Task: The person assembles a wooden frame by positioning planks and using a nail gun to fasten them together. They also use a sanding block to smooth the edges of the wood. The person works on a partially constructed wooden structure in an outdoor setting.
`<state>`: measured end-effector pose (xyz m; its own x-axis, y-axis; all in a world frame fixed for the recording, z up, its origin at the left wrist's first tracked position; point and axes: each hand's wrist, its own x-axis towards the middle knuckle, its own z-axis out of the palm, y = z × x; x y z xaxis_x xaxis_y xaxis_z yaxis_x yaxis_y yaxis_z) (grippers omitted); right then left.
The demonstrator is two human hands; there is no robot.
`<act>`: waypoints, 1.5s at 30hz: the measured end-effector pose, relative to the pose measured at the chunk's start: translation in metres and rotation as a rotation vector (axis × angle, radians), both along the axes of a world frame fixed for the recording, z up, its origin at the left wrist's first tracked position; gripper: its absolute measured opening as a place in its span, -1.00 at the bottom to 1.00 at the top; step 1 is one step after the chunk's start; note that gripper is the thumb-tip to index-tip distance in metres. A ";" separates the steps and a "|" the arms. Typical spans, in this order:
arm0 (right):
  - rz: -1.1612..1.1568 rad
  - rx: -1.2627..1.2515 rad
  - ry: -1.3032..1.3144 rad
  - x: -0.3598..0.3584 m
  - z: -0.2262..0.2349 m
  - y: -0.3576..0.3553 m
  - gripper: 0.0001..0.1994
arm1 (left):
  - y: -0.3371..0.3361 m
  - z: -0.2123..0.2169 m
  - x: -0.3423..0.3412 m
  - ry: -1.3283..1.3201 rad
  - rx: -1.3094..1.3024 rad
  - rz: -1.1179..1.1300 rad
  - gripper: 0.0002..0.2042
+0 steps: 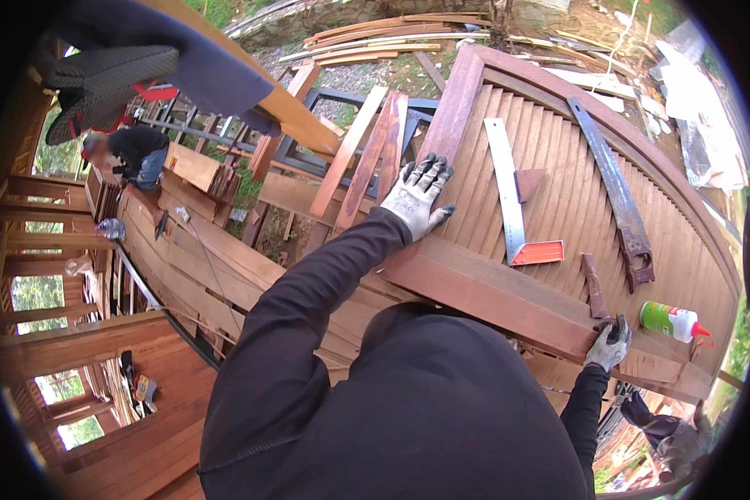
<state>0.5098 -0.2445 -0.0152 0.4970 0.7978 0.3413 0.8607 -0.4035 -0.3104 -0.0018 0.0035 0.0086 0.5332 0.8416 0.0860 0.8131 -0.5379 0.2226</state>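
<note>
A large brown louvred wooden panel (550, 333) lies in front of me, with many slanted slats inside its frame. My left hand (417, 198), in a white glove with dark fingertips, rests flat on the frame's left corner, fingers spread. At the near rail's right part, my gloved right hand (610, 343) has its fingers curled over the edge. A thin wood offcut (594, 286) lies just beyond it. On the slats are a try square (507, 187) with an orange handle, a small triangular wood piece (528, 184), a handsaw (612, 183) and a green-and-white glue bottle (668, 320).
Loose boards (362, 154) lie beyond my left hand. A tilted wooden post (300, 117) with dark blue cloth stands at upper left. One person (133, 154) bends over wood at far left; another person (679, 437) is at lower right. Timber strips (392, 37) are stacked behind.
</note>
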 end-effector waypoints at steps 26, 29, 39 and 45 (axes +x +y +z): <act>-0.021 -0.063 0.028 -0.001 0.003 0.006 -0.67 | -0.153 -0.050 -0.095 -1.154 -0.935 0.648 -0.28; -0.026 -0.054 0.053 -0.001 0.003 0.007 -0.66 | -0.159 -0.046 -0.112 -1.287 -1.054 0.679 -0.34; -0.004 -0.039 0.038 -0.008 0.007 0.008 -0.63 | -0.151 -0.026 -0.118 -1.326 -0.840 0.700 -0.21; -0.016 -0.037 0.051 -0.005 0.004 0.007 -0.64 | -0.117 -0.021 -0.074 -0.777 -0.825 0.641 0.00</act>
